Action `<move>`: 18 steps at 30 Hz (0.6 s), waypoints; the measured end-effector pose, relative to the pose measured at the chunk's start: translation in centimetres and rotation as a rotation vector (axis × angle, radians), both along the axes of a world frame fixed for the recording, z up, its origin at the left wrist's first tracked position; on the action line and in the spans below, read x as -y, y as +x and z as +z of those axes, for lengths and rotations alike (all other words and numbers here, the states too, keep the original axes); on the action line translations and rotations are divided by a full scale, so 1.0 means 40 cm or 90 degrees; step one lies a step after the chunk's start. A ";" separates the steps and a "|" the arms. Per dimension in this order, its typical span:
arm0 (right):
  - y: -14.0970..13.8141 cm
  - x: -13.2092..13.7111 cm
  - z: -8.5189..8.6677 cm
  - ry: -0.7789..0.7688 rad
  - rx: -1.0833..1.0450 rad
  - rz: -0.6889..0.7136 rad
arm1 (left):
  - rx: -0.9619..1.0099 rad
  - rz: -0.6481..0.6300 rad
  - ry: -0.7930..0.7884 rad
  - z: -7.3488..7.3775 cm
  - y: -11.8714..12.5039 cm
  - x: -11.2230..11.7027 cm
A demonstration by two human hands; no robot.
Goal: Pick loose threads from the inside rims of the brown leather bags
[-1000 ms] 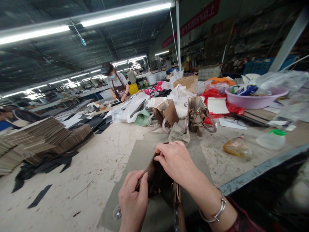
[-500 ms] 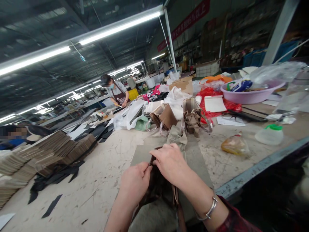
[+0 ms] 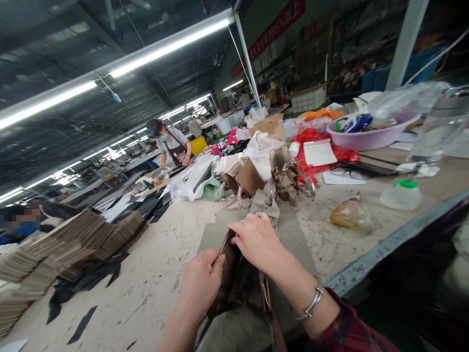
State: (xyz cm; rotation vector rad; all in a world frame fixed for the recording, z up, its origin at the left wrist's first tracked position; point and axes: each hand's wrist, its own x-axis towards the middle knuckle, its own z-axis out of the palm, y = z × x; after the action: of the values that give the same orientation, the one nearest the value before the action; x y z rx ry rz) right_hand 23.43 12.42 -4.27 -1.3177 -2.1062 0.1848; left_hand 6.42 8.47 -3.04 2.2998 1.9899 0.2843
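Gripping the left edge of an open brown bag [image 3: 242,283], near and central over the table [image 3: 164,259], with the fingers of the left hand [image 3: 202,277] and, slightly farther along, of the right hand [image 3: 258,243]. Working above a grey-green sheet [image 3: 211,237], with a black strip [image 3: 82,324] and stacked brown panels [image 3: 82,239] to the left. Showing farther right a yellowish plastic pouch [image 3: 350,215]; ahead, two standing bags [image 3: 253,177]; beyond, right, a lilac basin [image 3: 366,141]; far left, an aproned person [image 3: 179,150].
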 end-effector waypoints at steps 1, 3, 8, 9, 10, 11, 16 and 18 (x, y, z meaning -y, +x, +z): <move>-0.001 -0.002 0.000 -0.002 -0.004 0.000 | 0.019 -0.008 -0.004 -0.002 -0.001 0.001; -0.003 -0.004 0.000 -0.008 -0.008 -0.001 | 0.070 -0.031 -0.010 -0.005 -0.003 0.002; -0.006 -0.009 0.001 -0.020 -0.012 -0.010 | 0.086 -0.042 -0.006 -0.009 0.001 -0.001; -0.007 -0.009 0.001 -0.022 -0.014 -0.011 | 0.077 -0.045 -0.005 -0.008 0.003 -0.002; -0.007 -0.009 0.001 -0.023 -0.016 -0.012 | 0.067 -0.047 -0.004 -0.007 0.006 -0.004; -0.008 -0.009 0.000 -0.021 -0.018 -0.013 | 0.057 -0.049 -0.003 -0.006 0.008 -0.006; -0.009 -0.007 -0.002 -0.008 -0.024 -0.015 | 0.006 -0.034 0.041 -0.001 0.021 -0.017; -0.005 -0.006 -0.001 -0.004 -0.026 -0.013 | -0.009 -0.032 0.053 0.002 0.028 -0.022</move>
State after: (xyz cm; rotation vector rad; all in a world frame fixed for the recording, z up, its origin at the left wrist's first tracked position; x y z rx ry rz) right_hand 23.22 12.67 -4.31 -1.3275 -2.0591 0.2072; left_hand 7.52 9.33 -2.96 2.4043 1.9603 0.3542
